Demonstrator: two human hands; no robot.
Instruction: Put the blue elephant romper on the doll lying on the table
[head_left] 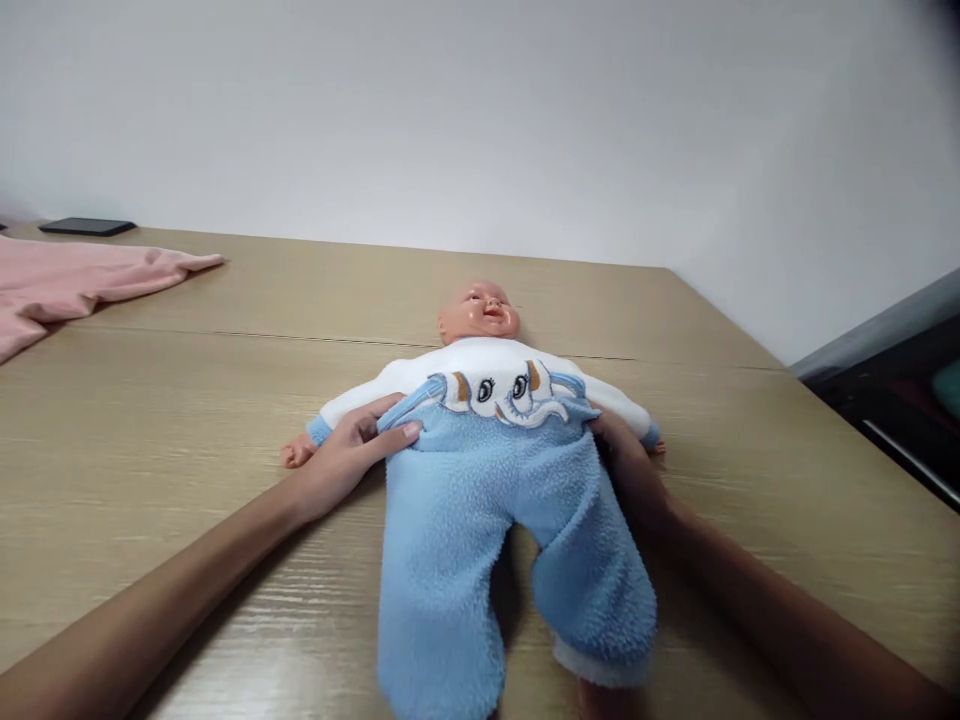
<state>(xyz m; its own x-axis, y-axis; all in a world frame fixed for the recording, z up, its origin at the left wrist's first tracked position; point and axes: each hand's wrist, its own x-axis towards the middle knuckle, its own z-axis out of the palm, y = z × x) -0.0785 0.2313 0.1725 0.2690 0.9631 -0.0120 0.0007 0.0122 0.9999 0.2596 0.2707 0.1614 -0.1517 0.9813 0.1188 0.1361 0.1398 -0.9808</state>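
Left grip pinched, right grip half-hidden

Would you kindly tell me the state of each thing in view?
Doll: face up, dressed
White top: worn
Blue trousers: worn, pulled up
Left hand: gripping trouser waist
Right hand: at waist, fingers partly hidden
Pink cloth: rumpled
Dark slab: lying flat

Blue pants, white elephant face at their twelve o'clock; white shirt, blue cuffs; pink cloth.
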